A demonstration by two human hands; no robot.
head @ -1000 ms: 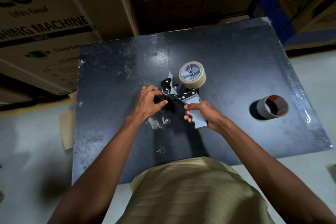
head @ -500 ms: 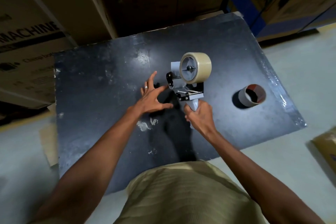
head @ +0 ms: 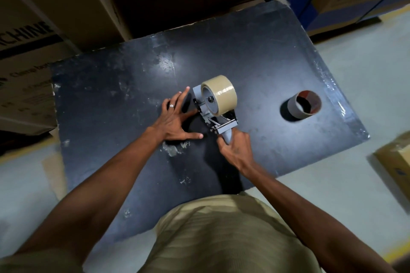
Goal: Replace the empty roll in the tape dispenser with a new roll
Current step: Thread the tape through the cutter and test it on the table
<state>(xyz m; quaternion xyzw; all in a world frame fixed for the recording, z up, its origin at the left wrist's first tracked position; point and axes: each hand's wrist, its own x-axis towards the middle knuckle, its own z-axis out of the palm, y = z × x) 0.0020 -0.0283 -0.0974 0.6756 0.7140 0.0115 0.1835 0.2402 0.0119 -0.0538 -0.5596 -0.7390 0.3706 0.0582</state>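
A grey tape dispenser [head: 211, 115] stands upright near the middle of the black table [head: 111, 86], carrying a full beige tape roll [head: 221, 93] on its wheel. My right hand [head: 236, 147] grips the dispenser's handle from below. My left hand [head: 177, 117] lies spread just left of the dispenser's front end, fingers apart and holding nothing, with a ring on one finger. The empty cardboard core [head: 304, 105] rests on the table well to the right, apart from both hands.
Large cardboard boxes [head: 33, 35] stand behind and left of the table. A smaller carton [head: 397, 162] sits on the pale floor at the right. My beige shirt [head: 221, 235] fills the bottom of the view.
My right hand has raised the dispenser from lying flat to upright by its handle. My left hand let go of the front end and spread open beside it.
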